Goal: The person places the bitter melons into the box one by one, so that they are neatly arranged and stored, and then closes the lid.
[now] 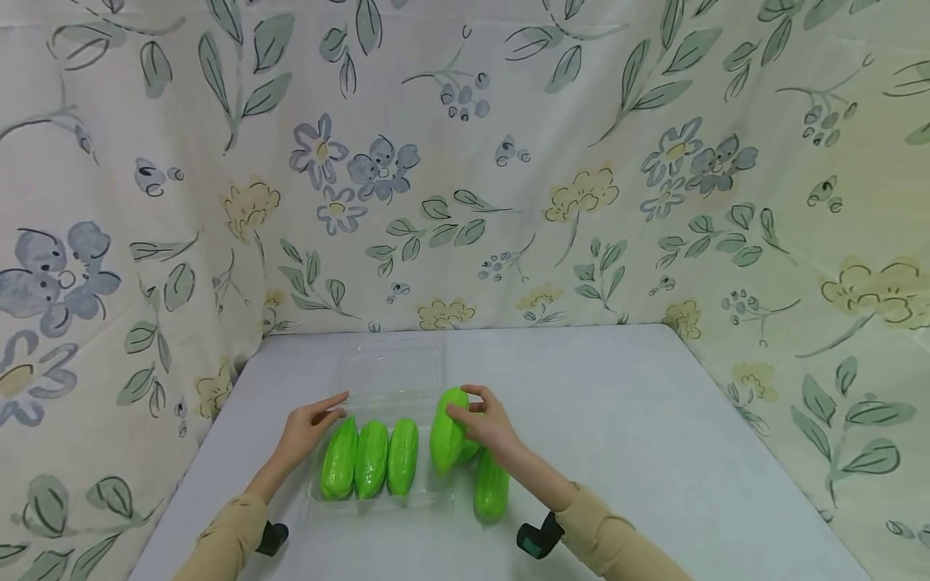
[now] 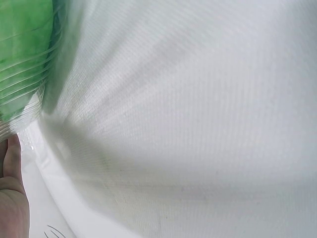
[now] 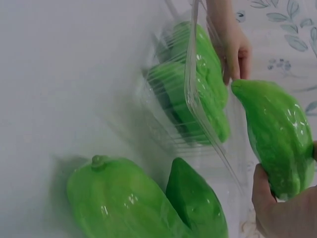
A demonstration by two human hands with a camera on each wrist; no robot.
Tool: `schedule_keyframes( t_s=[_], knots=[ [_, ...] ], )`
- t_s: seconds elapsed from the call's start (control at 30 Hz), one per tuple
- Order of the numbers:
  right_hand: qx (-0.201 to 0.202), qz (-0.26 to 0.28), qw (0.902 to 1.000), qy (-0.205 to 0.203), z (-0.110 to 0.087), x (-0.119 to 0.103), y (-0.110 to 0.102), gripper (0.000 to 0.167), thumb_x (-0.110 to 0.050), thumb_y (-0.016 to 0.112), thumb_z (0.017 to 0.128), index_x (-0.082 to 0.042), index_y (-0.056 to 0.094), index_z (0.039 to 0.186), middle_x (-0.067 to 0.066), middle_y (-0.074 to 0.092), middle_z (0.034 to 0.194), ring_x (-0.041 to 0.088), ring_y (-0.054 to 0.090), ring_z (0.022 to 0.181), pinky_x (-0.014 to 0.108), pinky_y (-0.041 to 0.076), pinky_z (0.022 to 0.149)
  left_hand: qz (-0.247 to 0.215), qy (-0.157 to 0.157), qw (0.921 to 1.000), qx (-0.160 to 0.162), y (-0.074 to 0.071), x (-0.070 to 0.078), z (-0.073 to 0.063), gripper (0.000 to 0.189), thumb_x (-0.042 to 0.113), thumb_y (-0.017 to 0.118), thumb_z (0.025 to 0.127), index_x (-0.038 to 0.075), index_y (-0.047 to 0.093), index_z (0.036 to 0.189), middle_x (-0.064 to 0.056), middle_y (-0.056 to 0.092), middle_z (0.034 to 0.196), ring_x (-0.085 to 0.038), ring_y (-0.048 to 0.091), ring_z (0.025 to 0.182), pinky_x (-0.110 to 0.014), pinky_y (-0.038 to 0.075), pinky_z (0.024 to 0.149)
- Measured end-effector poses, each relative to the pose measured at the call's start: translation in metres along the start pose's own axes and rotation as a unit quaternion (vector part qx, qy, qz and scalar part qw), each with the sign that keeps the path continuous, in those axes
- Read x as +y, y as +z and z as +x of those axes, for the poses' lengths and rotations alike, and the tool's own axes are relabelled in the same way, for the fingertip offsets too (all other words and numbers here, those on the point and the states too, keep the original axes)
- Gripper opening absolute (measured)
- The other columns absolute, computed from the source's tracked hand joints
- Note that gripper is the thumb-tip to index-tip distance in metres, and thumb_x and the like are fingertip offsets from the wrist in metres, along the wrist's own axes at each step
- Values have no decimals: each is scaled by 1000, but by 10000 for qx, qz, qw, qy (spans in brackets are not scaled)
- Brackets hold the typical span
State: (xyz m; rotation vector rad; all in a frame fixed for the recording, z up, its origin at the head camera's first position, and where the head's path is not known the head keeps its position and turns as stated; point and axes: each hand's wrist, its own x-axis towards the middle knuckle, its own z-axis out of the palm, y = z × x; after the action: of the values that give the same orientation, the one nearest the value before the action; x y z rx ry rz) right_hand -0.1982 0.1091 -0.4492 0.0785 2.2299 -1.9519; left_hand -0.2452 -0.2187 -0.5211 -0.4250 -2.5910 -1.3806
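Observation:
My right hand (image 1: 494,424) grips a glossy green bitter melon (image 1: 446,432), thumb on one side and fingers on the other. It is raised above the right part of a clear plastic box (image 1: 429,492). Three bitter melons (image 1: 373,460) lie side by side in the box's left part. My left hand (image 1: 308,428) is at the box's far left corner, its thumb and fingers appearing to pinch the rim. In the left wrist view, fingers (image 2: 12,158) touch the ribbed wall, a green melon (image 2: 25,54) showing through it.
Two more bitter melons lie on the white table (image 1: 617,436) right of the box, one (image 1: 492,488) nearer and another (image 3: 195,198) partly hidden by my right hand in the head view. The box's clear lid (image 1: 392,367) lies folded back. A floral curtain (image 1: 465,161) hangs behind.

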Motion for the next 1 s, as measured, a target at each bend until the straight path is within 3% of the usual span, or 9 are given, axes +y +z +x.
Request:
schedule_keyframes(
  t_s=[0.4, 0.6, 0.73, 1.0],
  knots=[
    [-155, 69, 9997, -202, 1, 8, 17, 60, -30, 70, 86, -6, 44, 135, 19, 52, 114, 19, 57, 90, 32, 53, 73, -65, -10, 10000, -17, -1, 3, 0, 35, 13, 60, 93, 9, 60, 128, -17, 71, 106, -19, 70, 90, -14, 50, 73],
    [-147, -74, 9990, -424, -2, 8, 25, 58, -27, 71, 86, -6, 46, 133, 20, 52, 114, 18, 58, 88, 30, 53, 70, -54, 59, 10000, -9, 0, 1, 0, 35, 10, 60, 93, 7, 60, 128, -17, 72, 104, -21, 70, 88, -15, 50, 71],
    [-135, -268, 9977, -603, -11, -3, 30, 54, -21, 70, 86, -4, 46, 132, 20, 53, 111, 15, 57, 82, 27, 50, 67, -58, 39, 10000, -4, 0, 0, 0, 35, 11, 60, 93, 9, 60, 128, -16, 72, 104, -23, 70, 88, -15, 50, 70],
    [-111, -559, 9946, -868, -4, 13, 36, 57, -23, 71, 84, -7, 46, 132, 17, 55, 109, 17, 55, 83, 27, 47, 66, -61, -9, 10000, -6, 0, 1, 0, 35, 11, 60, 93, 9, 60, 128, -16, 71, 105, -24, 70, 91, -13, 50, 74]
  ],
)
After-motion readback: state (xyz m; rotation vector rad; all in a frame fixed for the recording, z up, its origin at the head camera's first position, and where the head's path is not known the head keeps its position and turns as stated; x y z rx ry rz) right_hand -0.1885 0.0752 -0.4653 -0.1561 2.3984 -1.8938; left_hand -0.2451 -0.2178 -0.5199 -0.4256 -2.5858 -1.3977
